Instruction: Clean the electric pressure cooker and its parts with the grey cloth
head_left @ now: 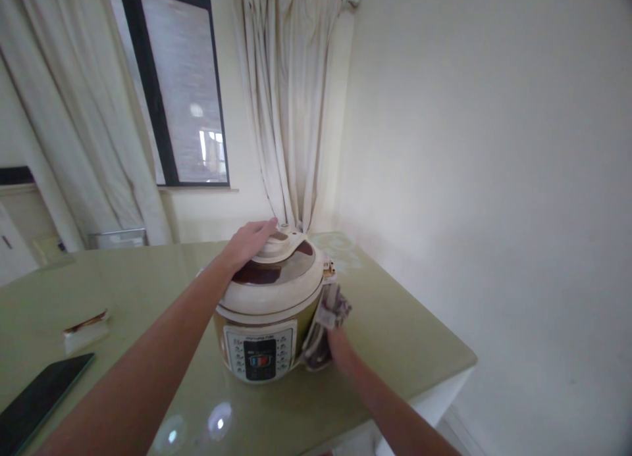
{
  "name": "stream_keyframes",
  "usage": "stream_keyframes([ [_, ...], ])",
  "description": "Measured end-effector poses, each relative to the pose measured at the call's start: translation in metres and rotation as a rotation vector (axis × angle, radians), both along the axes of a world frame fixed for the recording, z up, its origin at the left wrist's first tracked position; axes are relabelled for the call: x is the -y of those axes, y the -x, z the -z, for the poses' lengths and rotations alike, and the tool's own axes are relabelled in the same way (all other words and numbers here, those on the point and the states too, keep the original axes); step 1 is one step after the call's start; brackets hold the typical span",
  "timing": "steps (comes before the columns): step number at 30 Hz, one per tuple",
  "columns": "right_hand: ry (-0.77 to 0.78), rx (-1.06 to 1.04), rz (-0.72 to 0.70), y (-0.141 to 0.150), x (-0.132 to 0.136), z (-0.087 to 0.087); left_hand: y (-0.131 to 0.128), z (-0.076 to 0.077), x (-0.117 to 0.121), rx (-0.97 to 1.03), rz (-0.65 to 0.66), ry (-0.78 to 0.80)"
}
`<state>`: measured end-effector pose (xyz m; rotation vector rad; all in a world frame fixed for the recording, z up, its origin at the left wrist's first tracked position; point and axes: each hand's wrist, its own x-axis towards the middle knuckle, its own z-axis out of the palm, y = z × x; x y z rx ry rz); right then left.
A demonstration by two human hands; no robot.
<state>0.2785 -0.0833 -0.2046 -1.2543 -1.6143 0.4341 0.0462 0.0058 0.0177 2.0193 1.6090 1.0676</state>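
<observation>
A white and gold electric pressure cooker stands upright on the table with its lid on and its button panel facing me. My left hand is on top of the lid, curled against the far side of the raised white lid handle; most of its fingers are hidden. Low on the cooker's right side, my right hand is closed around a bunched grey and white cloth and presses it to the wall. The cloth covers most of the right fingers.
The pale green glossy table has its right edge near a white wall. A dark flat tablet or phone lies at the left, with a small white and brown packet beyond it. Curtains hang behind the table.
</observation>
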Motion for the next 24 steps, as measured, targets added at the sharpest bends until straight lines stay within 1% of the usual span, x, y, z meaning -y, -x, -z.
stream_keyframes([
  [1,-0.059,-0.093,0.012,0.010,0.016,0.009,0.000,0.001,0.000,0.024,0.009,0.000],
  [2,-0.155,-0.152,0.056,0.021,0.031,0.016,0.000,0.003,-0.001,0.053,0.015,-0.015],
  [3,-0.232,-0.142,0.067,0.032,0.043,0.020,0.000,0.004,-0.001,0.095,0.022,-0.046],
  [4,-0.294,-0.098,0.080,0.043,0.053,0.019,0.000,0.006,-0.002,0.159,0.026,-0.091],
  [5,-0.363,-0.013,0.089,0.053,0.060,0.014,0.000,0.006,-0.002,0.244,0.028,-0.142],
  [6,-0.426,0.103,0.081,0.060,0.064,0.004,0.001,0.006,-0.002,0.347,0.018,-0.193],
  [7,-0.489,0.239,0.051,0.065,0.066,-0.010,0.003,0.005,-0.001,0.458,-0.003,-0.239],
  [8,-0.553,0.386,0.001,0.069,0.066,-0.028,0.005,0.002,0.002,0.563,-0.032,-0.274],
  [9,-0.603,0.526,-0.070,0.071,0.065,-0.048,0.009,-0.002,0.008,0.653,-0.057,-0.299],
  [10,-0.639,0.659,-0.177,0.072,0.064,-0.070,0.014,-0.007,0.016,0.721,-0.067,-0.318],
  [11,-0.660,0.740,-0.246,0.074,0.062,-0.093,0.020,-0.011,0.029,0.764,-0.061,-0.335],
  [13,-0.626,0.794,-0.292,0.083,0.054,-0.136,0.031,-0.016,0.063,0.777,-0.043,-0.397],
  [14,-0.593,0.784,-0.294,0.091,0.048,-0.155,0.034,-0.016,0.084,0.743,-0.058,-0.452],
  [16,-0.498,0.745,-0.320,0.110,0.030,-0.190,0.034,-0.006,0.126,0.589,-0.219,-0.617],
  [17,-0.442,0.737,-0.373,0.121,0.018,-0.206,0.030,0.002,0.144,0.498,-0.319,-0.698],
  [18,-0.376,0.750,-0.460,0.130,0.005,-0.221,0.025,0.011,0.158,0.413,-0.366,-0.733],
  [19,-0.306,0.769,-0.588,0.139,-0.009,-0.235,0.018,0.021,0.168,0.307,-0.363,-0.719],
  [21,-0.165,0.765,-0.900,0.147,-0.035,-0.259,0.006,0.040,0.172,0.164,-0.329,-0.653],
  [22,-0.125,0.730,-1.011,0.146,-0.046,-0.268,0.002,0.047,0.168,0.101,-0.323,-0.590],
  [23,-0.108,0.670,-1.060,0.141,-0.056,-0.276,0.001,0.052,0.162,0.039,-0.324,-0.527],
  [24,-0.111,0.588,-1.061,0.133,-0.065,-0.280,0.002,0.055,0.153,-0.031,-0.332,-0.464],
])
